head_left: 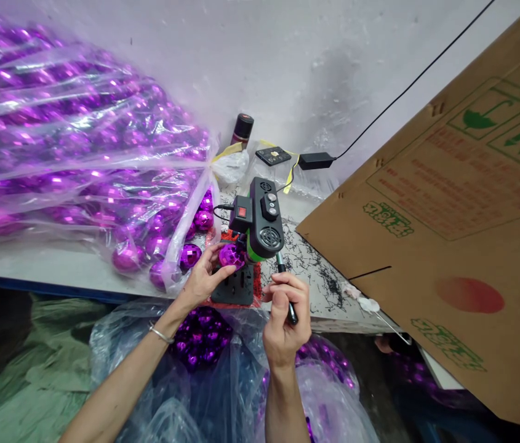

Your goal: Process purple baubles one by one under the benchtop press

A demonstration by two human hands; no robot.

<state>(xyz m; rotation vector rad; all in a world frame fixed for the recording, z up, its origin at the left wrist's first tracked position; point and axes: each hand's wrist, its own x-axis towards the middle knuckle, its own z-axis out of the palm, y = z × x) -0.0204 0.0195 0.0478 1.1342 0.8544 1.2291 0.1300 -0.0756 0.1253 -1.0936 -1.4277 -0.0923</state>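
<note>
Purple ball [231, 255] sits clamped between fingers of my left hand [203, 279]; my right hand [287, 327], nearer, curls fingers around a black handle [293, 315].

Pale wall [282, 55] (slightly marked)

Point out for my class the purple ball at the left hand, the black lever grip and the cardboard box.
Purple ball [231, 255]: head view, on its shiny faceted surface.
Black lever grip [292, 314]: head view, on its exposed lower end.
Cardboard box [426, 255]: head view, on its printed brown panel.
</note>
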